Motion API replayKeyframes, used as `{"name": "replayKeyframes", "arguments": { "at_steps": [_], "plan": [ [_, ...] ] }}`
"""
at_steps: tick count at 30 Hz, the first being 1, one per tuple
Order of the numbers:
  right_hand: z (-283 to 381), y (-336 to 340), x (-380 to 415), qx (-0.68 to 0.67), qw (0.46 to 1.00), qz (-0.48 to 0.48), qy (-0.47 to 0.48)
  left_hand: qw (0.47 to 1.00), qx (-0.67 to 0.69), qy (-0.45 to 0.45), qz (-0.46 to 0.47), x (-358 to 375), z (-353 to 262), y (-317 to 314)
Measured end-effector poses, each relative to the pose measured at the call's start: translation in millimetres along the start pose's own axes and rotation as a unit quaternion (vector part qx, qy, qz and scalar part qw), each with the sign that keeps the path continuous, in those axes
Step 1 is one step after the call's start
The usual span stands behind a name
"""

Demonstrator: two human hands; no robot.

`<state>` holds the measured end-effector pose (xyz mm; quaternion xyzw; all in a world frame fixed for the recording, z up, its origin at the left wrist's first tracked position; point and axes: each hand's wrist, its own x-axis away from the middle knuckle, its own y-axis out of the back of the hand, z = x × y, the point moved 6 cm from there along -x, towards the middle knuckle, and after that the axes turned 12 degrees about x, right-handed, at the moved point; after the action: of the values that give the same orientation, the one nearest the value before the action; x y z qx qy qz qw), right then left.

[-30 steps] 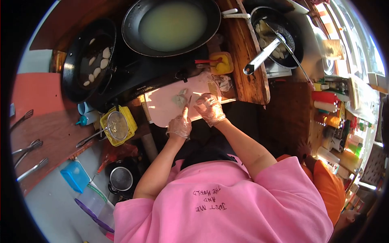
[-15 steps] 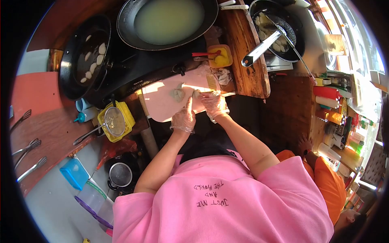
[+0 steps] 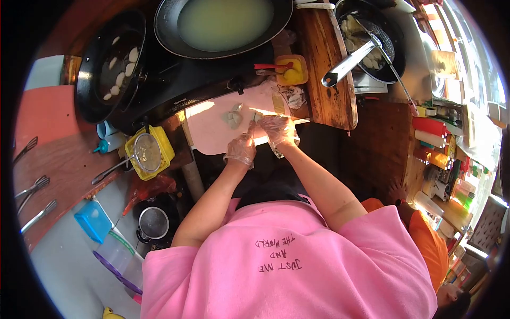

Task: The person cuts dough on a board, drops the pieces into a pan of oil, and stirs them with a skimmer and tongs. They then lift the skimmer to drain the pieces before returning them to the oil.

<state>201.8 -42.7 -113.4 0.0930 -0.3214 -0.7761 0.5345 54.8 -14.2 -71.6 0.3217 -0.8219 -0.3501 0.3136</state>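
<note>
Both my hands wear clear plastic gloves and work over a pink cutting board. My left hand has its fingers curled around what looks like a small knife, with the index finger stretched along it toward the food. My right hand pinches a pale piece of food at the board's right side. A small heap of pale cut pieces lies just left of both hands. My pink sweatshirt fills the lower part of the view.
Beyond the board are a black pan of pale liquid, a dark pan with white pieces and a pot with a ladle. A yellow tub with a strainer stands left. Forks lie far left. A person in orange is at the right.
Both hands have moved a little farther up the board. My right hand went from lying flat on the board to pinching the pale piece.
</note>
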Motion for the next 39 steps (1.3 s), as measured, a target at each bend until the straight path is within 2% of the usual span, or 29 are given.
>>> {"name": "replayKeyframes", "arguments": {
  "at_steps": [3,7,10,12,13,17,19,20,22,23,25,29,31,32,34,39],
  "plan": [
    [8,5,3,-0.04,0.999,0.004,-0.032,0.999,-0.006,0.029,0.035,-6,3,-5],
    [-24,-17,-1,-0.124,0.992,0.004,-0.011,0.998,0.009,0.044,0.05,-3,5,0],
    [-23,-16,-6,-0.087,0.996,0.02,0.024,0.998,0.017,0.046,0.047,8,7,10],
    [-10,-10,-1,0.145,0.987,0.057,0.026,0.995,0.103,0.007,-0.017,14,4,22],
    [-25,-13,1,0.015,0.999,0.023,-0.018,0.994,0.103,0.009,-0.016,15,2,22],
    [-30,-18,0,0.099,0.994,0.007,0.035,0.995,0.083,0.001,-0.049,10,-10,29],
    [-27,-20,1,0.29,0.952,-0.006,0.101,0.993,0.098,-0.012,-0.058,9,-16,33],
    [-28,-22,0,0.291,0.951,-0.006,0.102,0.993,0.096,-0.017,-0.059,9,-17,34],
    [-36,-23,1,0.166,0.978,-0.062,0.108,0.994,0.095,-0.019,-0.058,11,-17,32],
    [-42,-25,-1,0.166,0.978,-0.06,0.108,0.995,0.085,-0.024,-0.056,11,-17,29],
    [-40,-32,-7,0.341,0.933,0.082,0.077,0.995,0.076,-0.029,-0.053,11,-15,25],
    [4,-13,-3,0.405,0.902,0.081,0.128,0.996,0.06,-0.034,-0.053,10,-12,14],
    [17,-9,-2,0.528,0.831,0.084,0.152,0.995,0.072,-0.033,-0.061,9,-7,8],
    [11,-13,-2,0.528,0.831,0.084,0.153,0.996,0.064,-0.035,-0.055,8,-6,3],
    [-15,-15,-3,0.3,0.951,0.055,0.058,0.997,0.056,-0.037,-0.048,7,-3,-4],
    [-30,-22,-6,0.297,0.954,0.035,0.037,0.997,0.071,-0.008,-0.025,4,-9,2]
  ]
}}
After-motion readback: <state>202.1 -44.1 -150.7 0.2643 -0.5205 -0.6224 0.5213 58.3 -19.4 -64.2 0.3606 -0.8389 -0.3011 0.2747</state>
